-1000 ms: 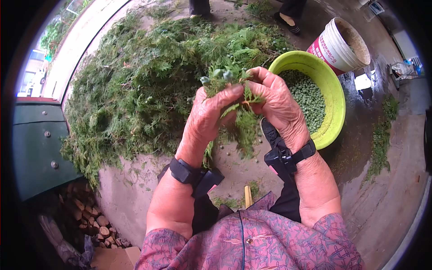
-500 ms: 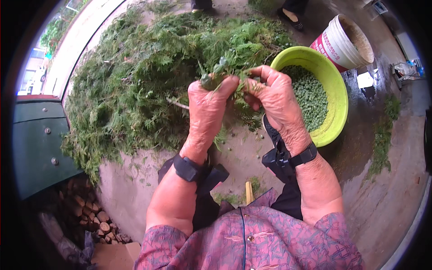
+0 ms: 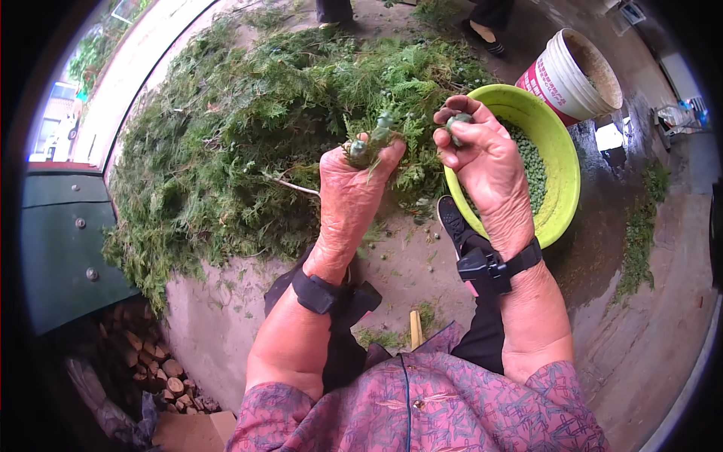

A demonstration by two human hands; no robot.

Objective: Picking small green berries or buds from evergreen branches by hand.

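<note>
My left hand (image 3: 352, 177) is closed round an evergreen sprig (image 3: 382, 132) with blue-green cones on it. Its woody stem (image 3: 295, 186) sticks out to the left below the fist. Over the near-left rim of a lime-green bucket (image 3: 565, 192), my right hand (image 3: 486, 151) pinches a round green cone (image 3: 456, 124) between thumb and fingers. Many small green cones (image 3: 536, 169) lie inside the bucket, partly hidden by my right hand. A large heap of feathery green branches (image 3: 203, 166) spreads on the ground ahead and to the left.
A white and red bucket (image 3: 561, 79) stands tilted behind the green one. Another person's feet (image 3: 482, 36) are at the far edge of the heap. At the lower left are cut logs (image 3: 173, 384) and a cardboard piece (image 3: 192, 431). Stray greenery (image 3: 636, 248) lies on the right.
My right hand has come away from the sprig, moving right toward the bucket with a cone in its fingers. My left hand keeps hold of the sprig in nearly the same place.
</note>
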